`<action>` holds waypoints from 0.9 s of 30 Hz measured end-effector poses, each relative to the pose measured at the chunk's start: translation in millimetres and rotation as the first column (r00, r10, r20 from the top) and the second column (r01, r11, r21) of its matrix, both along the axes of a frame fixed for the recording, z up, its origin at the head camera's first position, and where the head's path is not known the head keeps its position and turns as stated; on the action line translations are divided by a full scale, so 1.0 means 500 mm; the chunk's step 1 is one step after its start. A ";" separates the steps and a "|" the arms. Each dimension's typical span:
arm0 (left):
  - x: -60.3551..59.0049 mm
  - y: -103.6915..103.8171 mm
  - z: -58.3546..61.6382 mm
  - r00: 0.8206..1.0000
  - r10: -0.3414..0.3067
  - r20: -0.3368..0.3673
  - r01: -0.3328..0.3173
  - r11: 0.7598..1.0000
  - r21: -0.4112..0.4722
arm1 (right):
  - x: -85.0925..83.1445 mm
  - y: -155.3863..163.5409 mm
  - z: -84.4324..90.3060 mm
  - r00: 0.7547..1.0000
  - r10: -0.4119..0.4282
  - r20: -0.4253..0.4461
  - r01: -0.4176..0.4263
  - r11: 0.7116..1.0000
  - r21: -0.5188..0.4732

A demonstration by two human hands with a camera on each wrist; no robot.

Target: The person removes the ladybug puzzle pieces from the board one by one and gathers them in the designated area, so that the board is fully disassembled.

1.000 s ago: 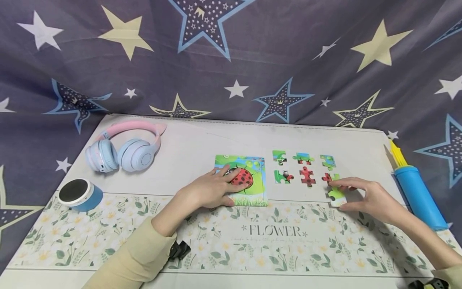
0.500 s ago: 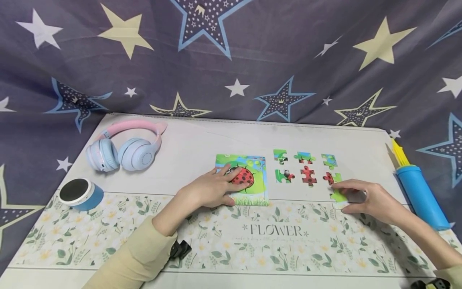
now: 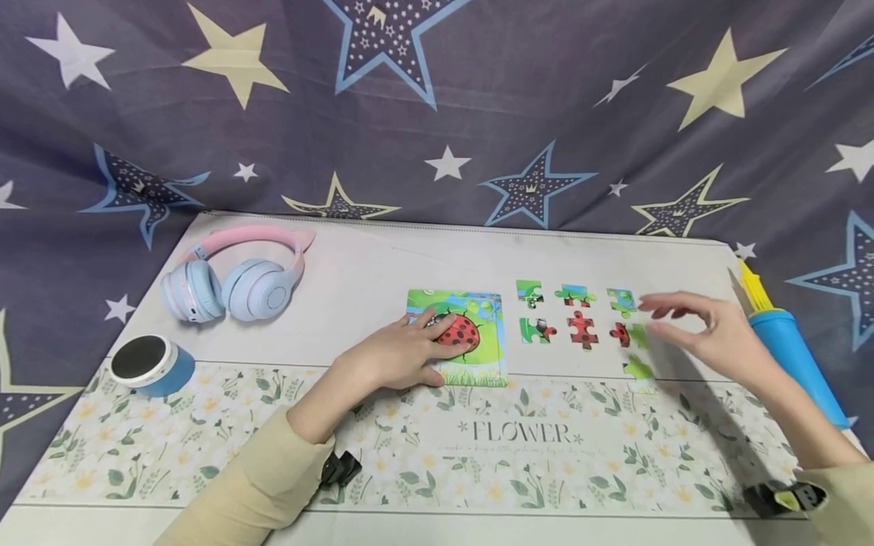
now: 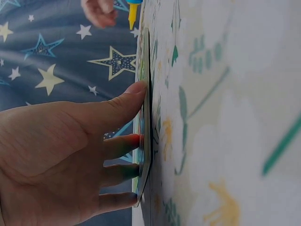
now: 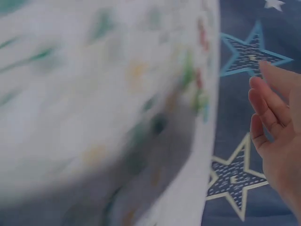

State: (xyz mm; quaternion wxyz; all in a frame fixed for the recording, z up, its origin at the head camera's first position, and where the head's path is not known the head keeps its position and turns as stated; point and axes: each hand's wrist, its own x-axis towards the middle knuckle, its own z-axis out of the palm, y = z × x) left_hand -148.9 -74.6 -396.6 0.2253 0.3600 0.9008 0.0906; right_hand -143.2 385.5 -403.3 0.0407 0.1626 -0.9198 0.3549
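My left hand [image 3: 389,355] rests on the ladybug puzzle board [image 3: 486,364], its fingers spread over the picture's left side. In the left wrist view, fingertips and thumb press the board [image 4: 146,117] from above. My right hand [image 3: 727,334] holds nothing and hovers beside the right column of loose jigsaw pieces, fingers loosely bent, thumb apart. The right wrist view shows that hand [image 5: 282,117] raised off the table. Its nearest pieces are a blue-green piece [image 3: 621,300] and a red-and-green piece [image 3: 620,334]. Below them lies a green piece [image 3: 638,368]. A red spotted piece [image 3: 583,331] lies left of these.
Pink-and-blue headphones [image 3: 262,292] lie at the back left, with a round blue speaker [image 3: 164,373] in front of them. A blue balloon pump [image 3: 797,368] with a yellow nozzle lies along the right edge. A star-patterned curtain [image 3: 382,144] hangs behind the table [image 3: 355,258].
My right hand has let go of the green piece at the lower right and risen up and away from it. The left hand has stayed on the board.
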 end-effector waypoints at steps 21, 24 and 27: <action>-0.014 -0.003 0.000 0.996 0.081 -0.048 -0.078 0.995 0.060 | -0.081 -0.289 0.072 0.986 0.121 -0.119 -0.166 0.819 -0.548; -0.022 -0.014 0.003 0.992 0.109 -0.067 -0.106 0.993 0.049 | -0.077 -0.312 0.062 0.985 0.155 -0.081 -0.175 0.856 -0.487; -0.030 -0.027 0.005 0.988 0.139 -0.064 -0.137 0.990 0.028 | -0.071 -0.329 0.053 0.981 0.194 -0.032 -0.190 0.891 -0.413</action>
